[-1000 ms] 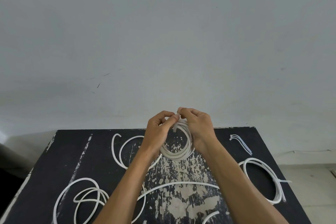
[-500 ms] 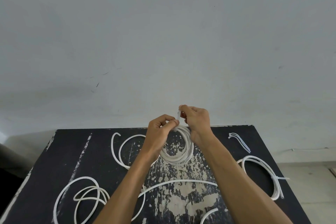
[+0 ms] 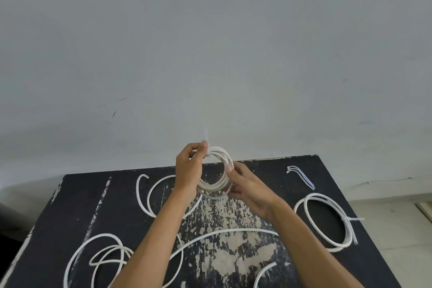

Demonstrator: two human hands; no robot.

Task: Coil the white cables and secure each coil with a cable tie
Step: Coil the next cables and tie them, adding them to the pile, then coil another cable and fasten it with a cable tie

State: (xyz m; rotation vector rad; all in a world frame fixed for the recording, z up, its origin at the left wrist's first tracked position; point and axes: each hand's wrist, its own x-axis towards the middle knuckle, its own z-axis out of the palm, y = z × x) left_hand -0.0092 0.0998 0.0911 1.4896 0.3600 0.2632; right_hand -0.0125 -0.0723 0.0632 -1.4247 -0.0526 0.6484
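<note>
Since the earlier frames your right hand [image 3: 247,188] has dropped from the coil's top to grasp its right side. Your left hand [image 3: 190,166] pinches the coil [image 3: 216,172] at top, the cable tie [image 3: 205,138] tail sticking up, mid-frame above the table [image 3: 70,213]. A tied coil [image 3: 327,222] and spare ties [image 3: 301,176] lie at right; loose cables [image 3: 105,257] lower left.

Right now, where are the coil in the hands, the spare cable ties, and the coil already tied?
held coil [image 3: 211,190]: head view, lower arc of its loops.
spare cable ties [image 3: 301,175]: head view, middle of the bundle.
tied coil [image 3: 327,242]: head view, near arc of the ring.
</note>
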